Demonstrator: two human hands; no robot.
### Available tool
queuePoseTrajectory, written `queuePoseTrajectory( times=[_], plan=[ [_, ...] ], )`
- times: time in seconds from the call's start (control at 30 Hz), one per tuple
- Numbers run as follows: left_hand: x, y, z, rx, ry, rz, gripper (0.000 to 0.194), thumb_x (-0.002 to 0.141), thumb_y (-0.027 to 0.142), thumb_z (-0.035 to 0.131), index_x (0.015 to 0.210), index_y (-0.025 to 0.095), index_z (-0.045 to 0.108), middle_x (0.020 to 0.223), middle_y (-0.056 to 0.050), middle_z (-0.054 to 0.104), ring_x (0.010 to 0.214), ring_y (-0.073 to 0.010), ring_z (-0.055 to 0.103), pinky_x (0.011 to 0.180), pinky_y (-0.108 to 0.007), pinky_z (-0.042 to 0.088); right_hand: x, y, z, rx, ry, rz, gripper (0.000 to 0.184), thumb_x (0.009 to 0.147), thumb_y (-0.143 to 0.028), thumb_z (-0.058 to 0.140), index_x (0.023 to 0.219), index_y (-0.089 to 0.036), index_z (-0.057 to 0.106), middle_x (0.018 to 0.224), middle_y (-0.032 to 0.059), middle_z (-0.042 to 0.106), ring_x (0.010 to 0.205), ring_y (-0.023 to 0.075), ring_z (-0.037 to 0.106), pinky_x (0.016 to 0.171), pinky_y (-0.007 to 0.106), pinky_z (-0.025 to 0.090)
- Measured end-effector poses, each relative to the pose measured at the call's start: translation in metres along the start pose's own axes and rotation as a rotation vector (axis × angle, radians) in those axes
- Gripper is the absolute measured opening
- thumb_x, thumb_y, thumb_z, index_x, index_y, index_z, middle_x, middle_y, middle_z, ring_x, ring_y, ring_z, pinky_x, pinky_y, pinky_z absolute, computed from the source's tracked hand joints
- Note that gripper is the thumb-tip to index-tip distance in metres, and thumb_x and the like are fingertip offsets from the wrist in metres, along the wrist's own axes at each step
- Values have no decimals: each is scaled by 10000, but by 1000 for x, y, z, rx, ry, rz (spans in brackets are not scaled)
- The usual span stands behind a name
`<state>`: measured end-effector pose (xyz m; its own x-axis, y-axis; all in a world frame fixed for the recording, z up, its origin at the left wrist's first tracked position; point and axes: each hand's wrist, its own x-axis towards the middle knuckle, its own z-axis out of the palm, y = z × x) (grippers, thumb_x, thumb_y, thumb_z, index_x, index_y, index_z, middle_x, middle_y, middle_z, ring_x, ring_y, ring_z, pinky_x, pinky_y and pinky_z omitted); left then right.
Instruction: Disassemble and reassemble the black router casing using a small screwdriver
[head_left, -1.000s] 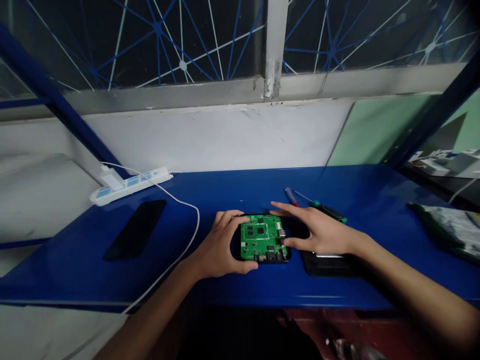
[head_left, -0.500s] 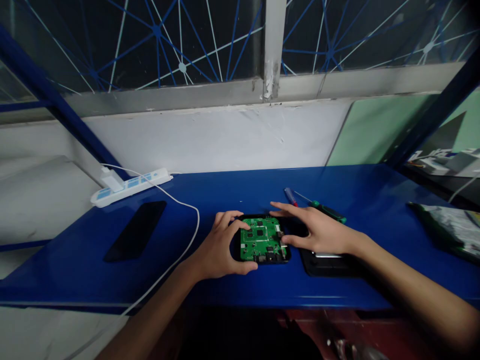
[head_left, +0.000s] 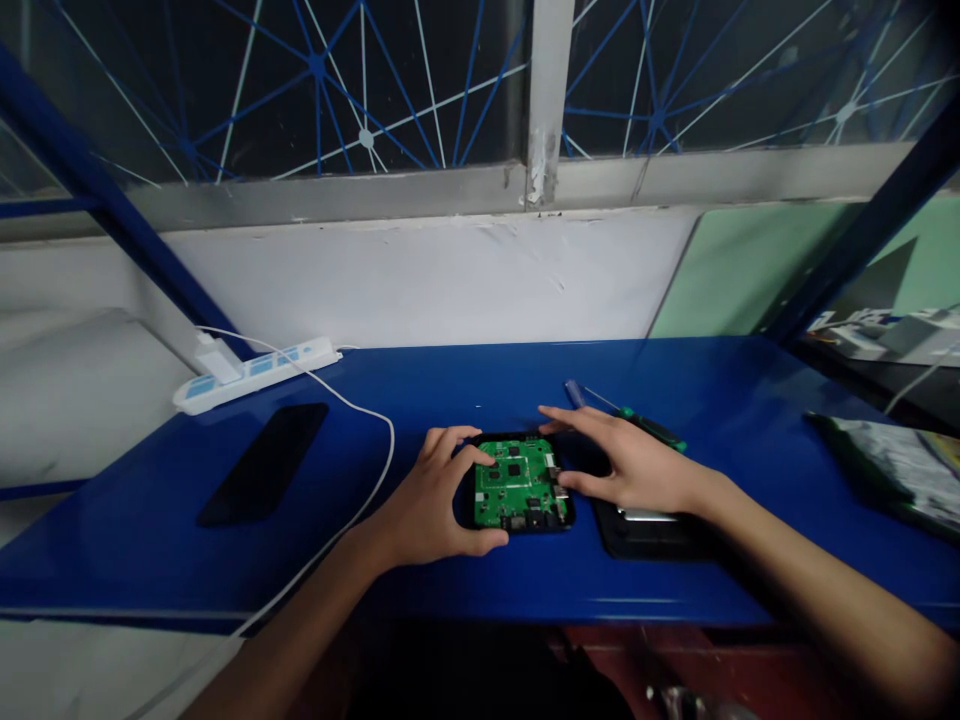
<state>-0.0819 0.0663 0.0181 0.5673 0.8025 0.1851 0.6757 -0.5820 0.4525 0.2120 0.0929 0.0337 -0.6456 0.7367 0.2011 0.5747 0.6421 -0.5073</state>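
Observation:
A green circuit board (head_left: 517, 480) lies in a shallow black case (head_left: 566, 522) on the blue table. My left hand (head_left: 431, 500) curves around its left side, thumb at the front edge, a fingertip on the board's upper left. From the right, my right hand (head_left: 619, 460) has its thumb against the connectors on the board's right edge and its fingers reaching to the back right corner. Under and beside my right hand is a black cover-like part (head_left: 652, 540) with a silvery metal piece, partly hidden. Behind that hand lie a green-handled screwdriver (head_left: 652, 428) and a purplish-handled screwdriver (head_left: 574, 392).
To the left, a black phone-like slab (head_left: 262, 465) rests on the table. A white power strip (head_left: 259, 372) with a plugged-in adapter stands behind it, its white cable (head_left: 386, 440) crossing the table. At the right edge is a silvery bag (head_left: 885, 460). Blue frame posts flank the table.
The whole view has shifted slightly. Both hands keep nearly the same grip on the circuit board, and no object has visibly been moved.

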Motion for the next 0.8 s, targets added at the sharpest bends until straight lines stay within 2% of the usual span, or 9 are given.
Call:
queuePoseTrajectory(
  times=[0.27,0.4,0.47,0.57,0.67,0.73,0.8],
  plan=[
    [-22,-13,-18,94,-66,-50,636,694,554,787,1226,285,567,1455,-88,420,1331,-415,366,1059,-660,397,0,1,-1,-49,3,-3,727,902,-487,600,1536,-242,342,1303,93,665,1306,321,534,1164,607,343],
    [-35,-19,-19,102,-47,-78,636,729,539,769,1268,283,549,1499,-98,388,1350,-422,356,1057,-678,390,1,8,-5,-166,89,40,661,935,-506,542,1516,-239,373,1348,112,629,1281,328,541,1076,580,457],
    [-40,-21,-18,93,-24,-64,626,739,501,765,1281,286,537,1511,-97,383,1356,-415,359,1066,-673,386,-3,13,-10,-274,166,79,640,951,-515,509,1500,-205,397,1294,140,653,1224,340,566,1000,571,511],
    [-44,-21,-16,88,-6,-51,613,745,464,753,1283,276,526,1516,-106,384,1358,-413,366,1063,-660,397,-19,18,-20,-404,209,101,626,952,-525,507,1466,-175,444,1249,160,670,1227,355,556,997,581,504],
    [-43,-18,-14,101,26,-48,596,726,451,760,1241,253,535,1496,-121,402,1341,-407,392,1059,-633,412,-46,18,-27,-417,100,73,604,927,-520,558,1444,-218,475,1349,145,628,1258,345,559,1015,571,503],
    [-42,-16,-13,105,49,-44,594,709,441,770,1218,238,540,1471,-129,422,1328,-399,409,1064,-614,416,-64,16,-27,-441,29,51,736,859,-574,633,1484,-238,437,1387,150,610,1306,380,533,1026,604,489],
    [-41,-15,-12,102,58,-33,600,698,432,778,1209,223,543,1448,-139,439,1323,-394,416,1070,-600,416,-78,15,-25,-452,-23,23,983,737,-655,718,1545,-234,347,1454,167,556,1376,441,454,1049,666,448]
  ],
)
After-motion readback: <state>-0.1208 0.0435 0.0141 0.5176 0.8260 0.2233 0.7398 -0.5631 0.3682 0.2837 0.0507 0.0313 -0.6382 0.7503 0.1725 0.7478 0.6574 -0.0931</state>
